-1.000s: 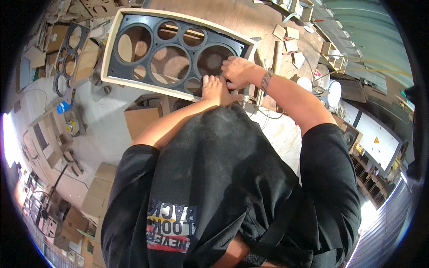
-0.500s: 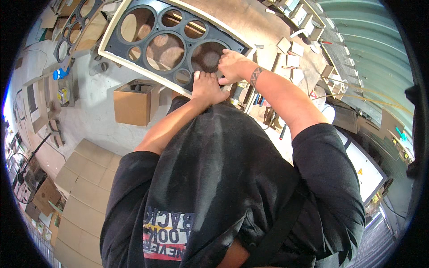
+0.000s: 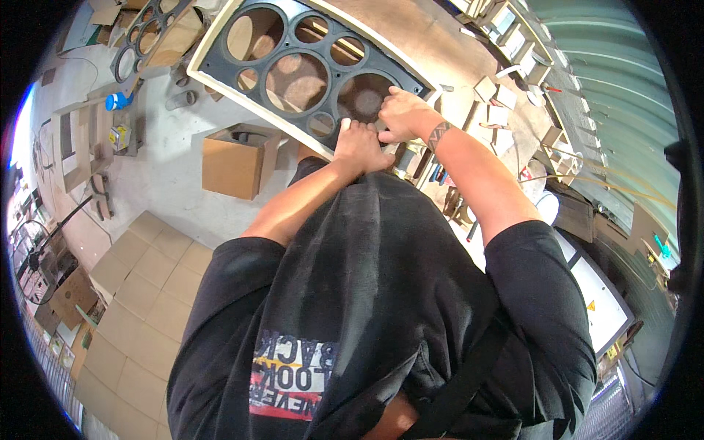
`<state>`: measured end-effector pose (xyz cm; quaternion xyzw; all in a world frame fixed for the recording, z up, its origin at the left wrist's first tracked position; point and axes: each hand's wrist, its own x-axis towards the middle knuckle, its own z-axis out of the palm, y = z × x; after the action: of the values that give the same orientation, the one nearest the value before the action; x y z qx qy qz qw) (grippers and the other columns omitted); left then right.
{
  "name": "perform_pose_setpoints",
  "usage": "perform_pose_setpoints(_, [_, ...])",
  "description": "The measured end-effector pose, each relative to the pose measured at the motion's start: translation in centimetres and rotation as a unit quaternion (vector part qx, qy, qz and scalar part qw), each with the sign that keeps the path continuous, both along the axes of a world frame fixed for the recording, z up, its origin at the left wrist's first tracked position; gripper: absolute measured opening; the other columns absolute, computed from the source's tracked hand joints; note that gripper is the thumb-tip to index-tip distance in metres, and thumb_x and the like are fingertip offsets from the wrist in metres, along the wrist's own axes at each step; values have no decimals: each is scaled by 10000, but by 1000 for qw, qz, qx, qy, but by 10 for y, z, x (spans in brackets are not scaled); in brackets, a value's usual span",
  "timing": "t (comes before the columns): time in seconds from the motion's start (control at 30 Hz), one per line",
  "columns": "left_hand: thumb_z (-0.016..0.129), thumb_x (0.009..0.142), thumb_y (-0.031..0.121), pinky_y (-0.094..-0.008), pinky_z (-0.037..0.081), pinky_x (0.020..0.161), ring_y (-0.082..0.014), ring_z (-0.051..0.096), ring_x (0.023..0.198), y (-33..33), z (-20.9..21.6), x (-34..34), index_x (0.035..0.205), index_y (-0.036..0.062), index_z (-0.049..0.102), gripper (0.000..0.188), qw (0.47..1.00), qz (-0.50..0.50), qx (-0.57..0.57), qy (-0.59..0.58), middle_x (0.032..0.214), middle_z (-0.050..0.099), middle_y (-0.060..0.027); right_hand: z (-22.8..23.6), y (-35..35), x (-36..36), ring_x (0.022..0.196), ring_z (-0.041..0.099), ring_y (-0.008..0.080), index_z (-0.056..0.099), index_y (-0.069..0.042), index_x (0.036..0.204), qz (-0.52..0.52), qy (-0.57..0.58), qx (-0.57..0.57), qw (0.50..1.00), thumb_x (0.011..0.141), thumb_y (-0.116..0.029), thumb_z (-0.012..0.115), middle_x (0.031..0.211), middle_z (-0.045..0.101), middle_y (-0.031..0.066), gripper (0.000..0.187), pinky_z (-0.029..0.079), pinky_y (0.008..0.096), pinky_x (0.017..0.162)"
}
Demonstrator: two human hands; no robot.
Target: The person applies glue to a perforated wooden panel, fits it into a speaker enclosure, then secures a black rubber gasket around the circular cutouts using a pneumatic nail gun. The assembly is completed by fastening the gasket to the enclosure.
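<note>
A shallow speaker cabinet (image 3: 273, 129) with a pale wood frame lies tilted before me. Set into it is a dark grey front panel (image 3: 331, 76) with several round holes of different sizes. My left hand (image 3: 359, 147) lies over the cabinet's near edge by its right end, fingers bent over the rim, thumb pointing right. Just right of it, my right hand (image 3: 405, 116) is closed at the panel's right end, beside a large round hole. Its thumb comes close to the left hand's fingers. Whatever the right fingers hold, if anything, is hidden.
An open cardboard box (image 3: 233, 163) stands on the floor left of the cabinet. Another holed panel (image 3: 139, 45) leans at the far left near a blue roll (image 3: 116, 101). Small wood blocks (image 3: 499, 114) lie on the bench at right. Flat cardboard (image 3: 139, 293) covers floor at lower left.
The whole scene, cabinet and hands included, has shifted to the right in the view. Both hands keep nearly the same places on the cabinet.
</note>
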<state>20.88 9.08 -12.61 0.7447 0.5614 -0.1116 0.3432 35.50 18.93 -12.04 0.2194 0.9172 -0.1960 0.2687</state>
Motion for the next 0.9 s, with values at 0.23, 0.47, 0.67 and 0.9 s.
perform_pose_setpoints(0.23, [679,735,546,-438,405,1058,-343,624,1161,1,2,-1,1132,-52,683,718,1000,13,-1,-14,1145,708,-198,8,1,-2,974,713,314,785,-38,791,18,-13,1,1000,859,-536,587,901,763,188,541,391,429,1134])
perform_pose_setpoints(0.47, [667,763,635,-499,367,1025,-344,645,1024,-5,0,-5,1041,-58,686,747,995,-11,89,-33,1003,702,-200,7,1,0,1005,661,253,789,-77,815,35,20,24,999,868,-504,572,907,756,96,482,406,420,1065])
perform_pose_setpoints(0.67, [721,752,633,-551,306,1122,-366,539,1226,-4,-3,-24,1233,-69,585,861,973,-54,181,-135,1217,607,-220,0,-1,5,1010,622,227,766,-70,856,9,68,16,997,828,-433,627,934,734,70,390,400,380,1017])
perform_pose_setpoints(0.9, [732,908,331,-518,404,1061,-418,531,1212,29,6,-150,1220,-12,592,484,895,224,331,-197,1221,599,-236,-2,-6,10,1028,617,270,734,-54,885,-11,126,63,990,900,-469,612,940,695,101,433,427,401,980])
